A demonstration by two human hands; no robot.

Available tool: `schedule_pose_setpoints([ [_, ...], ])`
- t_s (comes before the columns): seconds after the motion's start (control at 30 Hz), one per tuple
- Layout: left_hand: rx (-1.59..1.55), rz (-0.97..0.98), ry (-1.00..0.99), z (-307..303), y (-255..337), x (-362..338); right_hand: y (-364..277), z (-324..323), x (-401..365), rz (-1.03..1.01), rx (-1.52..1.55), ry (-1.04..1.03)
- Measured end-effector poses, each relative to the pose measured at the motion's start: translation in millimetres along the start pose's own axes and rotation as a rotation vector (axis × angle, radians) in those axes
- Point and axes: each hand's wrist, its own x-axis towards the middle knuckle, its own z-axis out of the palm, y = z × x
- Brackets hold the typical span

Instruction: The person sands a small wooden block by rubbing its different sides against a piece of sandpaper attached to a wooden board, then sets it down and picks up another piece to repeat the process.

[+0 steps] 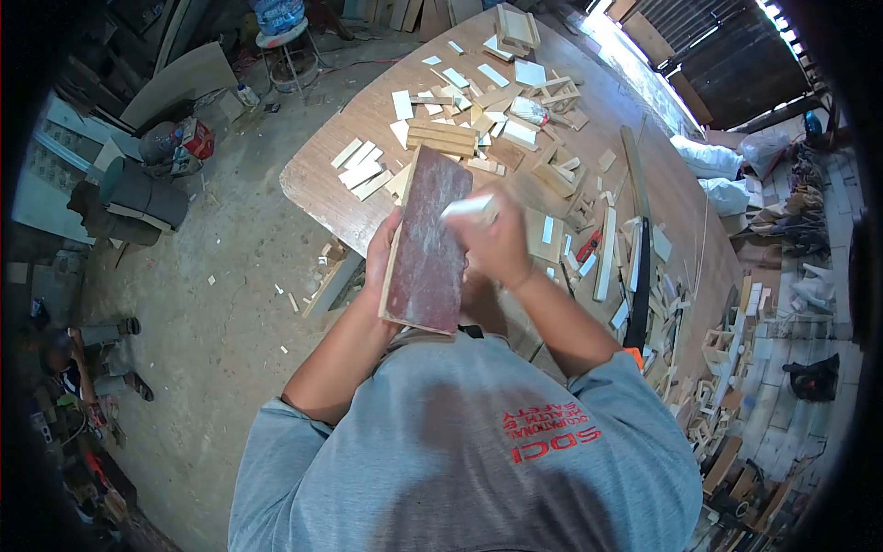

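My left hand [382, 247] grips a long wooden board faced with worn reddish-brown sandpaper [428, 244], holding it tilted up in front of my chest. Pinched in my right hand [503, 241] is a small white-faced wood block [471, 212], held at the upper right part of the sanding board. Motion blurs the block and fingers slightly, and whether the block touches the sandpaper is hard to tell. Just beyond the board, a grooved wooden block [441, 136] lies on the table among several loose white-faced pieces [361, 170].
The wooden table [317, 170] carries scattered offcuts, a plastic-wrapped bundle [529, 111] and a hand saw [637, 290] at the right. A stool [283, 39] with a water jug stands at the back left. Another person [92, 363] is at the far left.
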Motion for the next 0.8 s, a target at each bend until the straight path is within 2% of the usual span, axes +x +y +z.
schedule_pose_setpoints([
  [0.03,-0.020,0.106,0.218,8.4,-0.3,3.7,3.9,-1.1,4.5,-0.079,-0.020,-0.005],
  [0.07,-0.042,0.199,0.238,1.4,-0.9,7.0,7.8,-1.6,7.8,-0.154,-0.037,-0.009],
  [0.1,-0.041,0.199,0.247,3.9,-0.2,4.5,11.3,-2.1,4.6,-0.235,-0.032,-0.024],
  [0.17,0.112,0.054,0.244,7.8,-1.3,-5.1,14.3,-15.3,14.4,0.390,0.153,-0.032],
  [0.2,0.145,-0.068,-0.187,0.1,5.9,-4.2,24.0,-25.3,29.4,0.257,0.133,0.059],
  [0.23,0.151,-0.066,-0.195,-5.4,5.5,-1.1,23.4,-26.0,27.4,0.247,0.130,0.060],
  [0.3,-0.043,0.135,0.112,-3.5,-0.3,1.1,13.0,-22.6,16.2,0.006,0.002,-0.064],
  [0.33,-0.008,0.127,0.055,-3.0,-1.7,0.7,2.8,-21.9,11.1,-0.025,-0.038,-0.120],
  [0.37,-0.015,0.127,0.062,-2.7,-4.5,-1.4,2.0,-22.9,8.7,-0.016,-0.036,-0.124],
  [0.43,0.168,0.153,0.223,2.1,-3.3,-1.8,3.2,-27.7,14.3,0.125,0.147,-0.194],
  [0.57,0.116,0.138,0.241,7.9,-6.5,-8.2,-3.7,-28.0,8.3,-0.002,0.144,-0.277],
  [0.63,0.083,0.074,0.177,2.1,-5.0,-9.1,-13.4,-17.5,-2.7,-0.101,0.189,-0.290],
  [0.67,0.066,0.038,0.058,-6.0,-4.5,-10.0,-13.0,-11.8,-6.7,-0.236,0.160,-0.241],
  [0.77,-0.102,0.082,0.140,-7.7,-9.1,-13.5,-4.4,-16.1,-3.7,-0.305,0.129,-0.222],
  [0.8,-0.136,0.113,0.165,-5.4,-10.2,-14.3,3.2,-26.0,-1.8,-0.267,0.034,-0.209],
])
